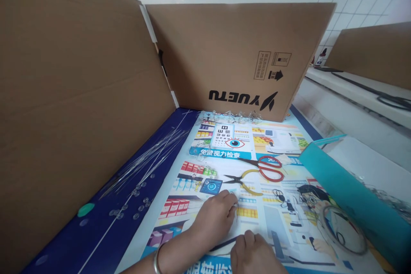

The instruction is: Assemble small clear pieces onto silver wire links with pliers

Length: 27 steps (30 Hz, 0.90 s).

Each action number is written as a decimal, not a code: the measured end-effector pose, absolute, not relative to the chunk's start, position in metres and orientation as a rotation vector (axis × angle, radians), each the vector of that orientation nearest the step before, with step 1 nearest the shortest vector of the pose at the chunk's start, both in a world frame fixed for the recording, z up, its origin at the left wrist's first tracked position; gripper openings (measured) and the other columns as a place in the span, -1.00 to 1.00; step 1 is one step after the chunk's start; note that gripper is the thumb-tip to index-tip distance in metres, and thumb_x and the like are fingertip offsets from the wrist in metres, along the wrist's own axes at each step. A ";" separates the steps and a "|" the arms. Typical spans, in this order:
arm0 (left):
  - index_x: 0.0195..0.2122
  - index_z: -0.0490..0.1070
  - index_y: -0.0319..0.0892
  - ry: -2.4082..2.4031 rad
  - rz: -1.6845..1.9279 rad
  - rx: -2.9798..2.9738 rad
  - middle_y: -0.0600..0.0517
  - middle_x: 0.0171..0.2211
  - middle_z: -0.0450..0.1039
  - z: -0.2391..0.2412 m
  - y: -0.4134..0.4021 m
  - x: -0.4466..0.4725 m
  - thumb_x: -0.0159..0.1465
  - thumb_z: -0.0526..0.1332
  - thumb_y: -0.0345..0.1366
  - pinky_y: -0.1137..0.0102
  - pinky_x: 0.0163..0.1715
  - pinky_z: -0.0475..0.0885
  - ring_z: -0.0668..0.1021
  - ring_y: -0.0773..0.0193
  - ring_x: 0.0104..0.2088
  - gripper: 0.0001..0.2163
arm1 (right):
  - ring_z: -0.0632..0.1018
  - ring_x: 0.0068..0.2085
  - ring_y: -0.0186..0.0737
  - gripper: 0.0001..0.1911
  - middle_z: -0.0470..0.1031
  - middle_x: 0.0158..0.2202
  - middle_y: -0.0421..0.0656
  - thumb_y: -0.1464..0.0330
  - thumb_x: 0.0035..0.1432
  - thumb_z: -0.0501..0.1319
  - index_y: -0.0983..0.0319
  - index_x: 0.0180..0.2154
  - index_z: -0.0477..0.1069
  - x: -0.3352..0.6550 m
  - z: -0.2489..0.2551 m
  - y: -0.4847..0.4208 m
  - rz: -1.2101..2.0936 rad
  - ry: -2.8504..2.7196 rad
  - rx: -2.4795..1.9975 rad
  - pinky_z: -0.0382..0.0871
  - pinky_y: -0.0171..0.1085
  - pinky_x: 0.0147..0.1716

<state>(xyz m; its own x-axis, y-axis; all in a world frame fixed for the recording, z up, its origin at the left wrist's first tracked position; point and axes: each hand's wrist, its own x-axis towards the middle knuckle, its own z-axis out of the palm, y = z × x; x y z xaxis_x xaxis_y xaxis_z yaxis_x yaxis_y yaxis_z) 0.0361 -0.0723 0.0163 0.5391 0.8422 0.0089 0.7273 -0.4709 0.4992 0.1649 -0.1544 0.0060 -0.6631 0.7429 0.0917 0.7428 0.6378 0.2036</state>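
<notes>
My left hand, with a bangle on its wrist, rests low over the printed sheet. Its fingers are closed, and a thin wire curves out at the fingertips. Just below and to the right, my right hand is curled with its knuckles up. Whatever lies under those fingers is hidden. Beyond the left hand are pliers with yellow handles and scissors with red handles, both lying with their handles spread.
Cardboard panels stand at the back and left. Straight wires and clear beads lie on the left. At right are a coil of wire and a teal box holding wire pieces. Small clear pieces line the back panel.
</notes>
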 end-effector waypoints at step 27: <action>-0.45 0.50 -0.11 0.716 0.179 2.331 0.12 -0.53 0.51 0.056 -0.082 0.013 0.11 0.12 -0.46 0.51 -0.59 0.13 0.45 0.35 -0.56 -0.82 | 0.41 -0.49 -0.39 -0.87 0.47 -0.50 -0.30 0.46 0.00 0.17 0.21 -0.55 0.36 0.201 0.063 -0.115 -0.680 2.690 1.318 -0.06 -0.36 -0.58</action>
<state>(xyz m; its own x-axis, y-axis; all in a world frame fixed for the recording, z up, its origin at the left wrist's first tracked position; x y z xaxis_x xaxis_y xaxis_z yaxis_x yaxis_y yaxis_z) 0.0126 -0.0816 0.0556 0.8389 0.5405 -0.0645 0.4465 -0.6155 0.6495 0.2011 -0.1153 0.0633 -0.6298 0.7350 -0.2512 0.7661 0.5344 -0.3570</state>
